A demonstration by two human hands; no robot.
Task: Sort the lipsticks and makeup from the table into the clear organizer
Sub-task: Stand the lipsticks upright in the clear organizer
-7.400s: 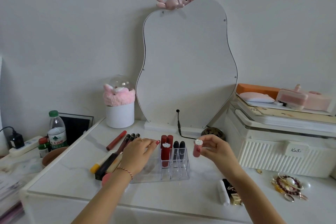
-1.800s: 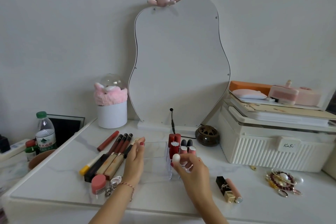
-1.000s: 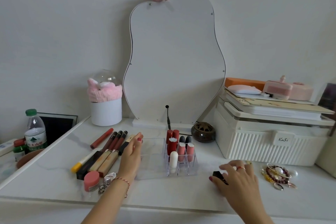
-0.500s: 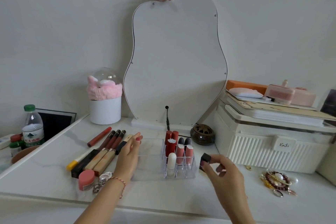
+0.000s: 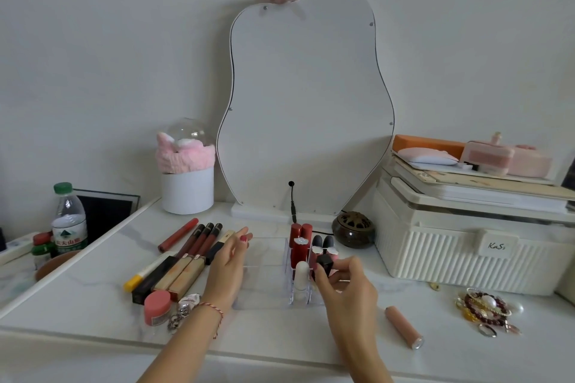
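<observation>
Black lipstick now over organizer.

White marble table, clear organizer, pink lipstick, loose makeup tubes, bracelets

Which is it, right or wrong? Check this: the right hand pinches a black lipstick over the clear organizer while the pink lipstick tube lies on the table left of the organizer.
Wrong in one respect. The head view shows the right hand pinching the black lipstick over the clear organizer, but the pink lipstick tube lies on the table right of the organizer, not left.
</observation>
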